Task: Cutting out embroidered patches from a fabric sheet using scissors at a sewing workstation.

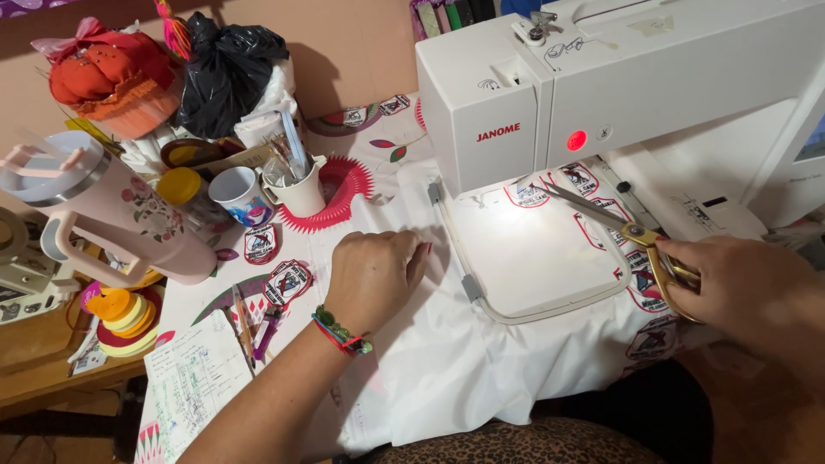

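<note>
My left hand (374, 277) lies palm down on the white fabric (447, 361), just left of the embroidery hoop (474, 290), and holds nothing. My right hand (739, 288) grips gold-handled scissors (632, 230). Their blades reach up and left toward the needle area under the head of the white sewing machine (601, 86). The machine's lamp lights the hooped fabric, which carries several red and white embroidered badges (593, 179). A beaded bracelet sits on my left wrist.
A pink tumbler with a handle (112, 215) lies at the left. Two cups (301, 193) with tools, a yellow-lidded jar, a black plastic bag (225, 73), an orange pincushion (112, 82), tape rolls (120, 314) and a written sheet (193, 378) crowd the left side.
</note>
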